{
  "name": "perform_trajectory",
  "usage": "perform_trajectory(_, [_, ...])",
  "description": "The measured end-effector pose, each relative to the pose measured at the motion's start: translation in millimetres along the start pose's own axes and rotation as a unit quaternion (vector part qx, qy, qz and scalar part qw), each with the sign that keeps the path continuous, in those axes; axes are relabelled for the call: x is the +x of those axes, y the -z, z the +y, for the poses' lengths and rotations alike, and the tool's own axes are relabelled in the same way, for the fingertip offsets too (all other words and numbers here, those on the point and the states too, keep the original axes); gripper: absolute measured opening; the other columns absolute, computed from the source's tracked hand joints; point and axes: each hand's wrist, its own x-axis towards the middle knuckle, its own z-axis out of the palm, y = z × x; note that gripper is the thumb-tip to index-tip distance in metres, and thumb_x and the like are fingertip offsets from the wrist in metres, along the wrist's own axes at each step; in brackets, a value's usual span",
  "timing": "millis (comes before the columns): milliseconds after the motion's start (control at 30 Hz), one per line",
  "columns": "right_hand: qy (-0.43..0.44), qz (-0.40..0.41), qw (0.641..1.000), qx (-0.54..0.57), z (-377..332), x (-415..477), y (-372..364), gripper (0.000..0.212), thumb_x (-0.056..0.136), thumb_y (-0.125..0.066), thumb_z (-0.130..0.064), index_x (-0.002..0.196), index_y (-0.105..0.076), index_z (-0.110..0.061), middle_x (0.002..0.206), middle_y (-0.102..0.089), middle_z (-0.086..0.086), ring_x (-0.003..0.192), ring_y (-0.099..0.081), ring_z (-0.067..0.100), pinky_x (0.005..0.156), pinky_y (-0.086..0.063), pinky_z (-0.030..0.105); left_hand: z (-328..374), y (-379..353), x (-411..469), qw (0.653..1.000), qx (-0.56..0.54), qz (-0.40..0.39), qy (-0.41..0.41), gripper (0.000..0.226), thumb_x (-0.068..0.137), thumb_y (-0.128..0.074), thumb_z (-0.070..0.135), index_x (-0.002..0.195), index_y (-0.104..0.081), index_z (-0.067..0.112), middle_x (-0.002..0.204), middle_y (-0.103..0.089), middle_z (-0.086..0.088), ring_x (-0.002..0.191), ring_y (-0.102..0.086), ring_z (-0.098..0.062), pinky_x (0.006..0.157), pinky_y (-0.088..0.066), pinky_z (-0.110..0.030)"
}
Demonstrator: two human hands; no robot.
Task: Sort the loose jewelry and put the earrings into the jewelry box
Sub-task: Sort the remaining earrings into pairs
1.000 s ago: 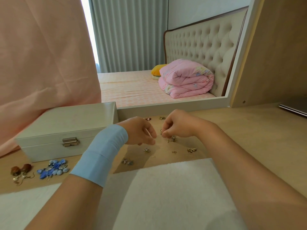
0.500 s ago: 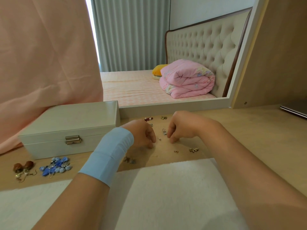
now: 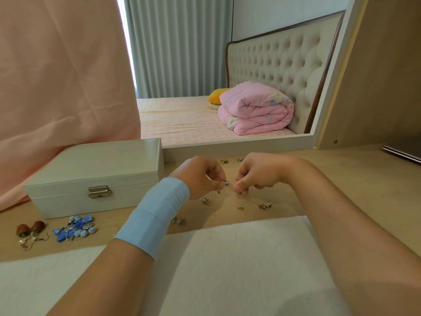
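Note:
A closed cream jewelry box [image 3: 95, 176] with a metal clasp stands on the wooden desk at the left. My left hand [image 3: 200, 176], wrist wrapped in a light blue band, pinches a small silver earring [image 3: 225, 182] just above the desk. My right hand [image 3: 257, 173] hovers beside it with fingertips curled down onto another small piece [image 3: 240, 192]. Several tiny silver earrings lie scattered around both hands, for instance a silver pair [image 3: 265, 205] and a stud [image 3: 205, 200]. Blue bead earrings [image 3: 76, 228] and brown bead earrings [image 3: 29, 229] lie in front of the box.
A white fluffy mat [image 3: 227, 258] covers the desk's near edge. A mirror [image 3: 227, 87] stands behind the desk and reflects a bed. Pink cloth [image 3: 57, 76] hangs at the left. A laptop edge [image 3: 403, 151] shows at the far right.
Both hands dropped to the desk among the small earrings, then the left hand lifted slightly with a silver piece pinched in its fingertips.

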Motion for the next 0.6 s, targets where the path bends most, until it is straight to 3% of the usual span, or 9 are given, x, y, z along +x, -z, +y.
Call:
perform_trajectory(100, [-0.050,-0.031,0.994,-0.089,1,0,1,0.009,0.081,-0.080,-0.035,0.083,-0.081,-0.026,0.072,-0.074,-0.015,0.055,-0.046,0.009,0.055,-0.040,0.026,-5,-9,1,0.996,0.092,0.013,0.008,0.016,0.089,-0.069,0.026,0.090,-0.071,0.042,0.089,-0.061,0.023,0.084,-0.056,-0.003,0.079,-0.049,-0.024])
perform_trajectory(233, [-0.078,-0.068,0.990,-0.100,-2,3,-4,0.006,0.082,-0.080,-0.037,0.085,-0.081,-0.032,0.077,-0.076,-0.014,0.057,-0.048,0.007,0.052,-0.037,0.023,-11,-17,3,0.992,0.124,0.009,0.019,0.016,0.090,-0.068,0.033,0.101,-0.073,0.044,0.101,-0.061,0.019,0.097,-0.055,-0.008,0.087,-0.050,-0.025])
perform_trajectory(367, [-0.062,-0.059,0.992,-0.089,-4,3,-2,0.004,0.080,-0.083,-0.035,0.084,-0.081,-0.036,0.078,-0.077,-0.014,0.056,-0.046,0.008,0.052,-0.037,0.021,-9,-21,6,0.992,0.122,-0.009,0.036,0.010,0.088,-0.069,0.037,0.094,-0.074,0.043,0.104,-0.067,0.017,0.089,-0.061,-0.006,0.085,-0.056,-0.029])
perform_trajectory(500, [-0.029,-0.020,0.998,-0.059,-11,1,2,0.010,0.077,-0.086,-0.031,0.085,-0.080,-0.033,0.078,-0.077,-0.014,0.071,-0.054,0.012,0.066,-0.048,0.027,-8,-22,7,0.991,0.129,-0.014,0.030,0.007,0.088,-0.068,0.036,0.091,-0.073,0.041,0.099,-0.069,0.015,0.087,-0.061,-0.008,0.084,-0.058,-0.032])
perform_trajectory(600, [0.017,-0.029,0.998,-0.045,-26,5,-9,0.009,0.078,-0.086,-0.027,0.081,-0.080,-0.034,0.079,-0.077,-0.016,0.072,-0.057,0.006,0.059,-0.049,0.018,-10,-18,7,0.991,0.131,0.001,0.027,0.007,0.089,-0.066,0.034,0.087,-0.070,0.040,0.090,-0.065,0.015,0.083,-0.059,-0.008,0.081,-0.054,-0.029])
